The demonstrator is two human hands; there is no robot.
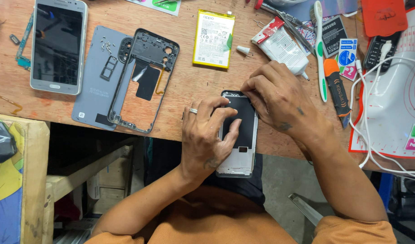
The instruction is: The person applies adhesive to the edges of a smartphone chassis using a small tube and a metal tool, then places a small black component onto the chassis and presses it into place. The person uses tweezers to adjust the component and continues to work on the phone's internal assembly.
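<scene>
An opened phone body [240, 135] with a black inner panel and a silver lower part lies over the near edge of the wooden table [189, 86]. My left hand [205, 138], a ring on one finger, grips its left side with the thumb across the panel. My right hand [275, 101] has its fingertips pinched at the phone's top edge. What lies between those fingertips is hidden.
A silver phone [58, 45], a grey back cover [96, 77] with small screws and a black middle frame [144, 77] lie at the left. A yellow battery [213, 38], a white tube [284, 47], a toothbrush [320, 49], an orange knife [337, 90] and white cables [374, 117] lie beyond and right.
</scene>
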